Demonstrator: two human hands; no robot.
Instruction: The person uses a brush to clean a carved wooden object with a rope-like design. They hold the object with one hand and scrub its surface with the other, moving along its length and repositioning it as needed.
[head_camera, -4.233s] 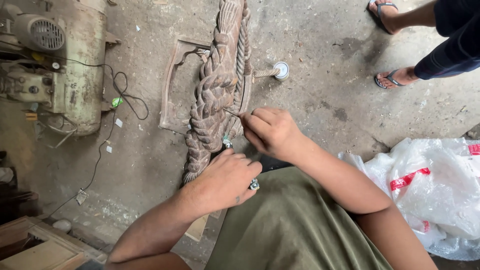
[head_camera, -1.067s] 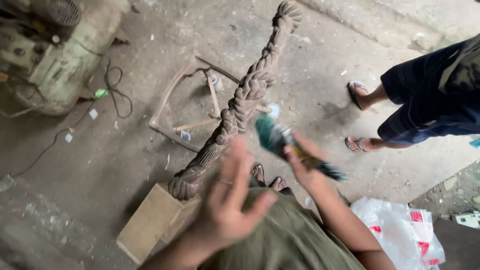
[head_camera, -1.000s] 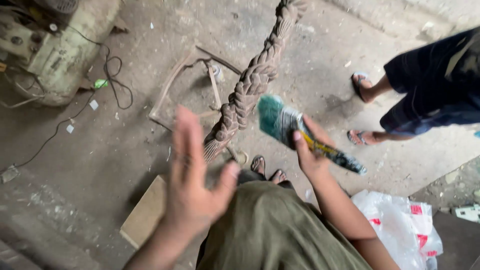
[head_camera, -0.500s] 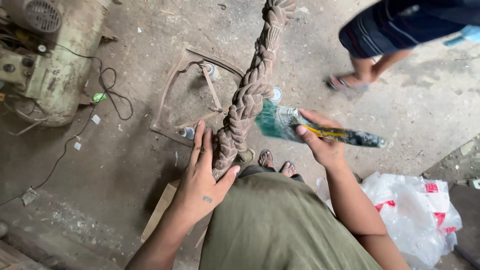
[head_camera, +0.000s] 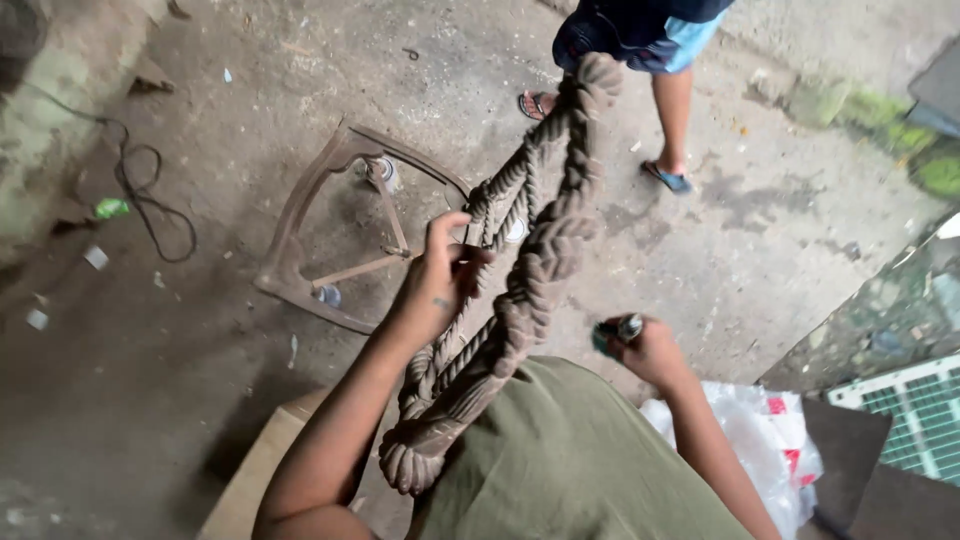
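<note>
Two hands (head_camera: 440, 285) around carved post (head_camera: 520, 300)

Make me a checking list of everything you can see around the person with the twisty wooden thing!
Surface: dirty grey concrete floor, stained.
Job's things: carved rope-like wooden piece, tilted upward; paintbrush, mostly hidden in the fist.
Clutter: curved wooden frame lying flat, white plastic bag, wooden board, small scraps.
Hands: left hand grips the carved piece midway; right hand closed around the paintbrush.
Cables: black cable looped on the floor.
Surroundings: another person's legs in sandals, a metal grille at right.
</note>
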